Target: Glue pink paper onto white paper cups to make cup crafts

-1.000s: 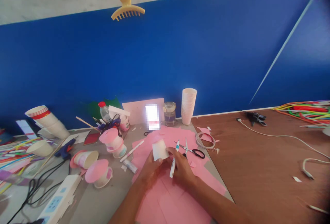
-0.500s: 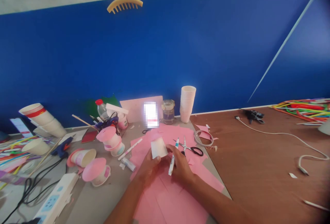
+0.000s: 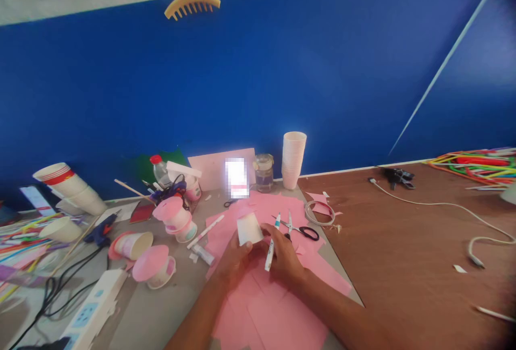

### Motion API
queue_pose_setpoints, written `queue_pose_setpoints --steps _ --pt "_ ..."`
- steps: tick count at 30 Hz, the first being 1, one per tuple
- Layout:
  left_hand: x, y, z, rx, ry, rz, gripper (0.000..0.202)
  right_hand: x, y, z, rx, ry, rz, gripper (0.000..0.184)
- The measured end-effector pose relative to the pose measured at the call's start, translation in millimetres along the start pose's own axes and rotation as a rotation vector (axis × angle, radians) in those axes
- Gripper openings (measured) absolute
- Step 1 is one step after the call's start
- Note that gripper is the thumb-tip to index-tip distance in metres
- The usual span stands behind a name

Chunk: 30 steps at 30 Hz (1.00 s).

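Over the pink paper sheets [image 3: 258,312], my left hand [image 3: 236,258] grips a plain white paper cup [image 3: 249,228], its thumb along the near side. The cup is tilted, with its narrower end away from me. My right hand [image 3: 284,256] is closed round a white marker pen [image 3: 271,248] with a blue band, and its fingertips reach the cup's right side. The pen slants upward, its upper end beside the cup. Scissors [image 3: 308,233] with black handles lie just beyond the right hand.
Pink-topped paper cup pieces [image 3: 151,264] and a glue gun [image 3: 102,230] are at left, near a power strip [image 3: 94,307]. A cup stack [image 3: 293,162], a jar [image 3: 264,172] and a lit screen [image 3: 237,178] stand at the back. A cable [image 3: 435,205] crosses the brown table.
The view has shifted slightly. Both hands keep the cup and marker pen in nearly the same place; no clear movement besides that.
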<state>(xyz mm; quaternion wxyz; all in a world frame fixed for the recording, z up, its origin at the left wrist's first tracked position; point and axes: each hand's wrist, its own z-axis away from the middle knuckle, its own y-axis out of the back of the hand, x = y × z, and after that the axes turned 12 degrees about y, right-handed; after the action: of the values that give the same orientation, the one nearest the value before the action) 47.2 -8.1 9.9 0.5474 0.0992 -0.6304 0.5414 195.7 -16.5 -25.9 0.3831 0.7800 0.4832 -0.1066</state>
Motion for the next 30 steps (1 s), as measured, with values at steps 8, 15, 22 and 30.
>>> queue_pose_setpoints --steps 8,15,22,30 --pt "-1.7 0.5 -0.7 0.008 -0.012 0.037 0.056 -1.0 0.7 -1.4 0.045 0.031 -0.011 0.046" --pt "-1.2 1.4 -0.8 0.005 -0.001 0.034 0.06 0.9 1.9 -3.0 0.102 0.071 -0.019 0.047" --pt "-6.6 6.1 -0.5 0.108 0.024 0.056 0.05 -2.8 4.8 -2.9 0.194 0.196 0.044 0.045" --pt "-4.1 2.8 0.9 0.114 0.023 0.044 0.041 -6.6 10.6 -3.4 0.213 0.276 0.002 0.051"
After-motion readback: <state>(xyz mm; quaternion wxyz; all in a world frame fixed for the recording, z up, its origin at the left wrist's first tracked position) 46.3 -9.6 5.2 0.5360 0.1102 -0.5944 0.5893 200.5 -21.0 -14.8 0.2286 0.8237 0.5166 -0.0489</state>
